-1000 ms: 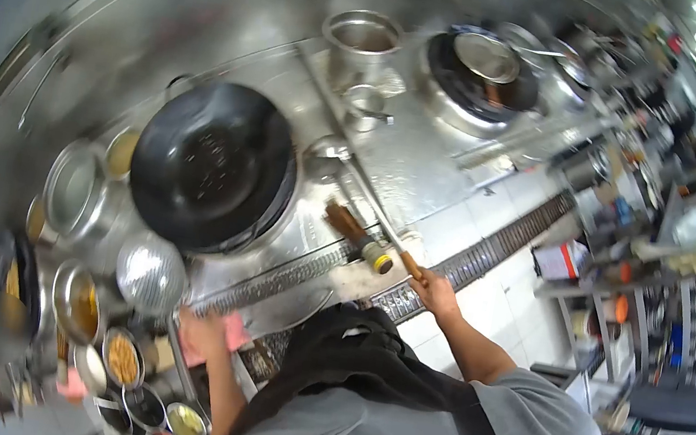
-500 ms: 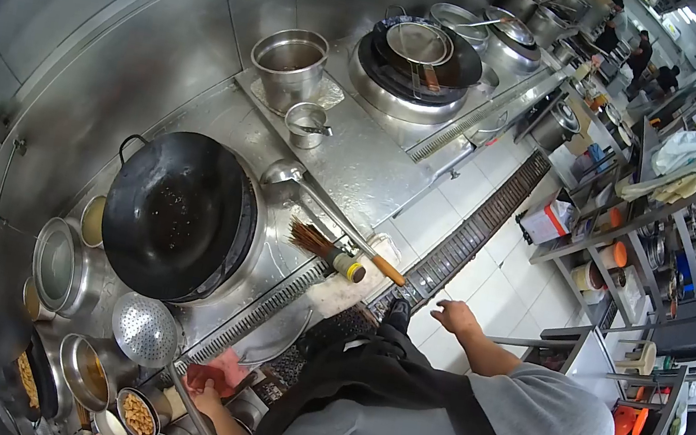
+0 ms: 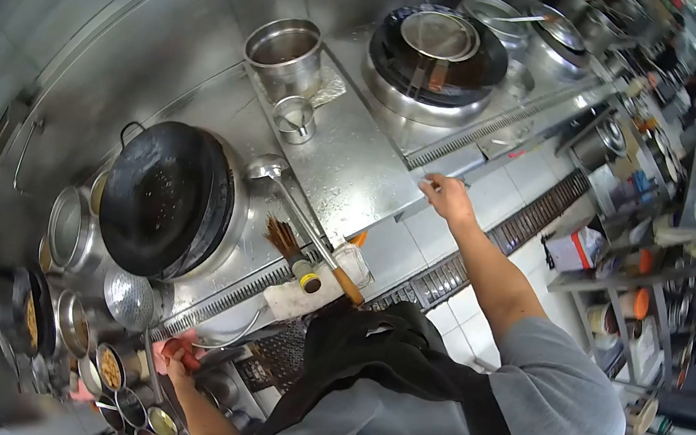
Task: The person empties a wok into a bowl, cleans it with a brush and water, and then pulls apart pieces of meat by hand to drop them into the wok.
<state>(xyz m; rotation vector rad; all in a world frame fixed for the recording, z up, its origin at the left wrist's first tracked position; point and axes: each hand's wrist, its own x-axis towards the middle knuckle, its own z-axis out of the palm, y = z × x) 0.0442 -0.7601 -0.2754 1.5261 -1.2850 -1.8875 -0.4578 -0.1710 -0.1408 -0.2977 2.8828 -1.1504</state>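
My left hand (image 3: 177, 364) is closed on a folded red cloth (image 3: 183, 348) at the stove's front edge, and a pink cloth (image 3: 159, 355) lies beside it. Past the counter's front edge my right hand (image 3: 449, 199) reaches forward, fingers loosely bent and apart, with nothing visible in it. A black wok (image 3: 155, 201) sits tilted on the near burner, its inside dark and wet. Right of the wok lie a long-handled ladle (image 3: 305, 215) and a bristle wok brush (image 3: 292, 254). The ladle's wooden handle points toward my body.
A steel pot (image 3: 283, 62) and a small steel cup (image 3: 294, 121) stand on the counter. A second wok (image 3: 443, 78) holds a strainer (image 3: 440, 35). A perforated skimmer (image 3: 129, 298) and several ingredient bowls (image 3: 110, 367) are at lower left. Shelving (image 3: 658, 326) stands at right. People appear far off.
My right hand has moved forward and up, from beside my body to the counter's edge. My left hand still grips the red cloth. The view has shifted and turned slightly.
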